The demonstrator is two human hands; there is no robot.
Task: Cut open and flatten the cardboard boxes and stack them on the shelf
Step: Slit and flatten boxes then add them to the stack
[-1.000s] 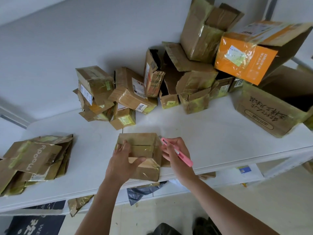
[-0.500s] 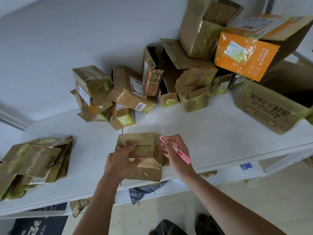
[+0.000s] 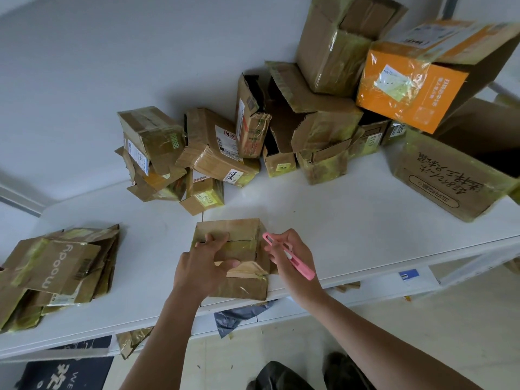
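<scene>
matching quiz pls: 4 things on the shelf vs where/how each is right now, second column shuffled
1. pink cutter
2. small box
3. flattened stack
4. orange box

A. far left on the shelf
B. under the left hand, at the front edge
C. top of the pile, back right
D. held in the right hand

Pairs: 1-D, 2-B, 3-A, 4-C

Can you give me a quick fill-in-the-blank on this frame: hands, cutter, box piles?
1. The right hand holds a cutter whose colour is ____.
2. The left hand presses on the small taped box near the shelf's ____ edge.
3. The flattened stack lies to the ____ of that box.
4. The box with the bright printed side, atop the pile, is ____.

Missing words: pink; front; left; orange
</scene>
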